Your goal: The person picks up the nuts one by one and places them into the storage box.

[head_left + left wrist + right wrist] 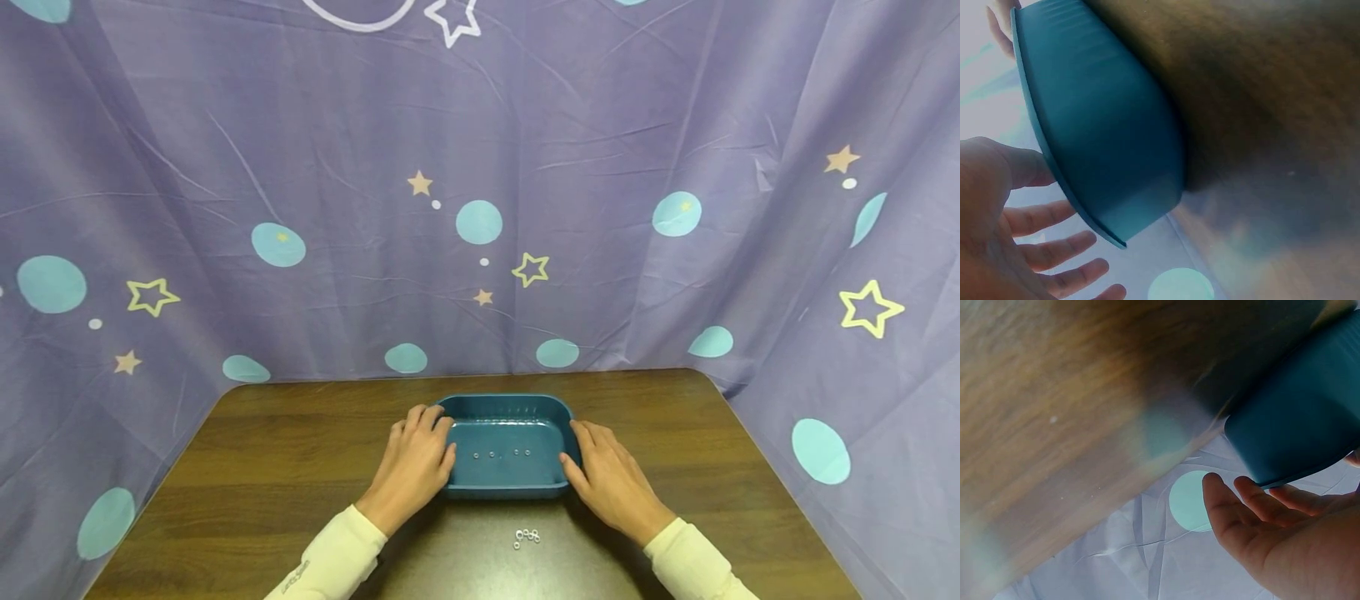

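A teal rectangular tray (506,492) with rounded corners stands on the table. Several tiny silver ring-shaped pieces (491,455) lie spread across its floor. At its left end my left hand (416,454) rests on the rim, thumb and fingers spread. The left wrist view shows the thumb (1029,167) against the rim and loosely straight fingers (1054,250) beside it. My right hand (611,475) touches the rim at the opposite end, its thumb reaching over the edge. Relaxed fingers (1266,506) lie along that rim in the right wrist view.
More small silver rings (527,535) form a loose cluster on the wooden table (285,475), in front of the tray. Behind and at both sides of the table hangs a purple curtain (360,250) printed with stars and dots.
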### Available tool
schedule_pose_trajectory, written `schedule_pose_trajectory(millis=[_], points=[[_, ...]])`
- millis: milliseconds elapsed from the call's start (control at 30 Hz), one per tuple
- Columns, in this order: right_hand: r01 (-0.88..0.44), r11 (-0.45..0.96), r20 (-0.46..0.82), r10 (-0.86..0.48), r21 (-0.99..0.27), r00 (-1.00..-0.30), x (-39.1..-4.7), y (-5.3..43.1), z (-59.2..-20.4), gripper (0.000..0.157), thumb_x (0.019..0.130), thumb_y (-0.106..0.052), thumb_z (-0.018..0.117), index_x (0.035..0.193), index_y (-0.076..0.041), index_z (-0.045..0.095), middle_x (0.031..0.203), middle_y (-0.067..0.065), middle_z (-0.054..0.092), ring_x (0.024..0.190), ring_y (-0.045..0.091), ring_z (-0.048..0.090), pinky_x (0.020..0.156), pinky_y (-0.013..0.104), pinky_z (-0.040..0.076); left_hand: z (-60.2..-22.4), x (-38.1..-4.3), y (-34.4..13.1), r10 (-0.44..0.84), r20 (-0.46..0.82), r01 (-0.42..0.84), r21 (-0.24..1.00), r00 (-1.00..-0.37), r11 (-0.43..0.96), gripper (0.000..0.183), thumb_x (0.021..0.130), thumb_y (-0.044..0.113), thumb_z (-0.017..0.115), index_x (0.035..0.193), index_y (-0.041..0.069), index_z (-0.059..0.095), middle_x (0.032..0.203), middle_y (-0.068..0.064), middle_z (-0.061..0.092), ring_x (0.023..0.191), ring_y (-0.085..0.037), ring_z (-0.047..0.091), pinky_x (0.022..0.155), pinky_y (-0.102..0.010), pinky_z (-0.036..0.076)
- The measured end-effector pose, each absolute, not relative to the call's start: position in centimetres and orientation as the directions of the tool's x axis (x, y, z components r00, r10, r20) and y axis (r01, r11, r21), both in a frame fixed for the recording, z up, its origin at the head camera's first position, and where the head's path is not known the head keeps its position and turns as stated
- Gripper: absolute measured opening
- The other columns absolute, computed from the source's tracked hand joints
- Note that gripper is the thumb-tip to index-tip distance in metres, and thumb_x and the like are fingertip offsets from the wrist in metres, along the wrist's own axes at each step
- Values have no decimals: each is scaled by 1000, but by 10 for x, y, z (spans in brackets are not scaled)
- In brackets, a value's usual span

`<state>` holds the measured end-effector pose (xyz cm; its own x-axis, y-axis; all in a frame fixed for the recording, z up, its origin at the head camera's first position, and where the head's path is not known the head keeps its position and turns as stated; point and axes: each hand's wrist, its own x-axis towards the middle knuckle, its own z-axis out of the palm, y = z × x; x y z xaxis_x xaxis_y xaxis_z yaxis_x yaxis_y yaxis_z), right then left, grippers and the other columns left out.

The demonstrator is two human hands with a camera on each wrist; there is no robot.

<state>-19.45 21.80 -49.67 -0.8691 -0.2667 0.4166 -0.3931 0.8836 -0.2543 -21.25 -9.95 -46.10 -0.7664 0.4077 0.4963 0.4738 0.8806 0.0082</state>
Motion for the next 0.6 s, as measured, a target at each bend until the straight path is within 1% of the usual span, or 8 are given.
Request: schedule_pose_trajectory(millis=[133, 267, 500, 600], points=[[-391, 885, 415, -266, -254, -870, -195, 219, -497, 59, 99, -41, 58, 142, 0, 53, 136, 17, 58, 128, 32, 54, 103, 50, 47, -467, -211, -105, 365, 499, 451, 60, -786, 890, 34, 88, 23, 74, 116, 5, 71, 131, -18, 60, 122, -38, 53, 85, -58, 50], [-395, 885, 423, -269, -245, -865, -196, 219, -497, 59, 99, -42, 57, 141, 0, 53, 135, 17, 58, 127, 32, 54, 103, 51, 47, -473, -209, -110, 340, 517, 445, 92, -786, 891, 34, 87, 22, 75, 115, 3, 70, 130, -20, 60, 120, -39, 54, 84, -58, 51], [-404, 886, 472, -262, -228, -842, -194, 218, -497, 55, 99, -39, 59, 137, 1, 56, 134, 17, 58, 126, 33, 54, 102, 52, 46, -480, -207, -113, 299, 505, 421, 145, -809, 895, 34, 89, 22, 74, 117, 3, 70, 133, -19, 58, 121, -38, 54, 86, -57, 51], [-420, 881, 505, -267, -217, -821, -191, 217, -496, 53, 98, -37, 60, 135, 1, 57, 134, 17, 58, 126, 32, 54, 102, 52, 46, -482, -206, -113, 287, 503, 414, 160, -815, 896, 34, 89, 22, 73, 117, 3, 70, 133, -19, 58, 121, -37, 54, 87, -57, 51]])
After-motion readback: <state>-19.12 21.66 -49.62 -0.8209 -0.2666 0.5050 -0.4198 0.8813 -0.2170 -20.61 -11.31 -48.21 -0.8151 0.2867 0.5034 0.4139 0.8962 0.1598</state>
